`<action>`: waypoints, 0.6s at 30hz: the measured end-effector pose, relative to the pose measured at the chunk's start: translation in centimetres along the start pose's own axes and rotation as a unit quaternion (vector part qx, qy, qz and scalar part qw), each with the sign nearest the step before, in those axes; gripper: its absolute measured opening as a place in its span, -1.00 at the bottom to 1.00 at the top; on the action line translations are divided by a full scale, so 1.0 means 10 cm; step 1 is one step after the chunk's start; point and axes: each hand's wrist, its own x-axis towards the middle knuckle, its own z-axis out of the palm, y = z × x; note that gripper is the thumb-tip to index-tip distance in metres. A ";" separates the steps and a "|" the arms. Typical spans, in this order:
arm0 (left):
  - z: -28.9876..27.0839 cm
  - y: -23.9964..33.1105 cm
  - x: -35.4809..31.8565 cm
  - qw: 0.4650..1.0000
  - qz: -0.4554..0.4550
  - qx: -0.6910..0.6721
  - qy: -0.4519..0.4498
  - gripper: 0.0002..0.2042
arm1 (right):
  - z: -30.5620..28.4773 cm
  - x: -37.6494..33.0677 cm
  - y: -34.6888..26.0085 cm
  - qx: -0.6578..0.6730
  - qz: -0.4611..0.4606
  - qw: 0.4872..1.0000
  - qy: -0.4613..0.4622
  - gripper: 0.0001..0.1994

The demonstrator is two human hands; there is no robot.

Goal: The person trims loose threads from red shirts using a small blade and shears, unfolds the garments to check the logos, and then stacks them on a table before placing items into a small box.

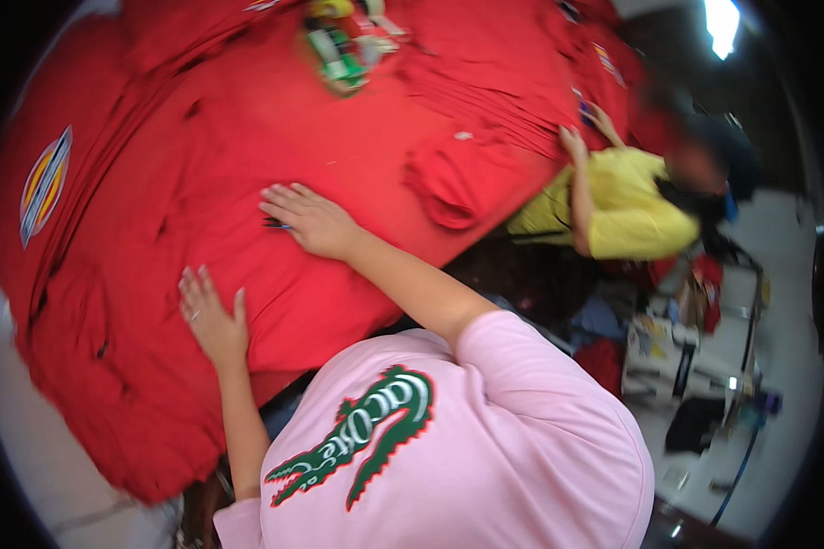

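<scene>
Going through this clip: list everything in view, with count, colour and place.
Flat red tabletop surface: one, red, centre.
Spread cloth garments: several, exact count unclear, red, left and far side.
Oval emblem: one, yellow, blue and white, far left.
Bunched cloth piece: one, red, right of centre.
Cluster of small items: uncounted, green, yellow, white, top.
Co-worker: one, yellow shirt, right.
Bright light: one, white, upper right.
Small tool: one, dark, under right hand.
Short-sleeved shirt: one, pink, bottom.
Left hand: one, bare, on garments.
Right hand: one, bare, on garments.
</scene>
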 end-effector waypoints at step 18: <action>0.13 -0.04 -0.04 0.999 0.021 0.024 0.021 -0.29 | -0.75 -0.62 0.76 0.045 0.169 0.960 0.219 -0.32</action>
